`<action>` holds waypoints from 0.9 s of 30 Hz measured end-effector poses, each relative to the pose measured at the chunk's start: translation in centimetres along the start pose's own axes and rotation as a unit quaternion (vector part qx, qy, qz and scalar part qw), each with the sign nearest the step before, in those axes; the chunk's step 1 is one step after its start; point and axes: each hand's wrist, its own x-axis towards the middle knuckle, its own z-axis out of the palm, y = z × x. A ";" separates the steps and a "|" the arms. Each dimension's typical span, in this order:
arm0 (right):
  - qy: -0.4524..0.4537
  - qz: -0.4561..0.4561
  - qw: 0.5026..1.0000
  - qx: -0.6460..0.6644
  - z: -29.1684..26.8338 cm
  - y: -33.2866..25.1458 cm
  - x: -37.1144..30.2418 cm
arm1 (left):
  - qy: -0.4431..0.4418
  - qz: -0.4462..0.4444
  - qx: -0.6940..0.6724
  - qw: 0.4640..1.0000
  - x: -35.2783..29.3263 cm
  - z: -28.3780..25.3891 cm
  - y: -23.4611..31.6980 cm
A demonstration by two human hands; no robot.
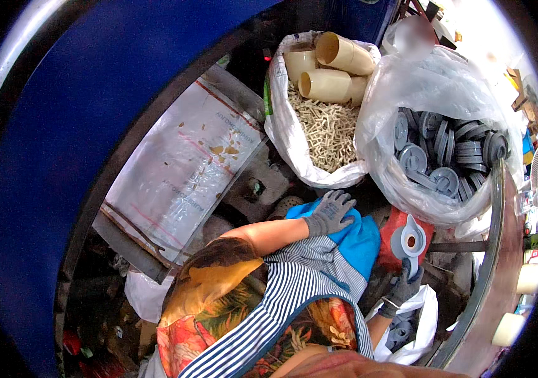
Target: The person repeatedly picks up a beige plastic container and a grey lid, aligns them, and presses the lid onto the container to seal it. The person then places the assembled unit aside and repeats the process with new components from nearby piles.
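Note:
My right hand (402, 286), in a grey glove, grips the handle-like tab of a grey plastic lid (399, 244). The lid is round, has a pointed tab on the far side and shows a brown spot at its middle. Under it lies something red (390, 230). My left hand (330, 214), gloved too, lies with fingers spread on the blue cloth (358, 242) over my lap and holds nothing. Close by my right wrist, a white bag (428, 309) contains more grey plastic pieces (400, 334).
Ahead stands a white sack (280, 135) of cream cups (325, 85) and small cream sticks (328, 129). Beside it, a clear bag (379, 101) is full of grey lids (446, 179). A plastic-covered board (174, 151) lies left, below a blue panel (80, 113). A curved table edge (498, 252) borders the right.

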 end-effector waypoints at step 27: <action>-0.049 -0.043 0.989 -0.135 -2.1 0.8 -1.6 | 0.064 -0.478 0.219 0.848 -16.1 -14.1 -30.8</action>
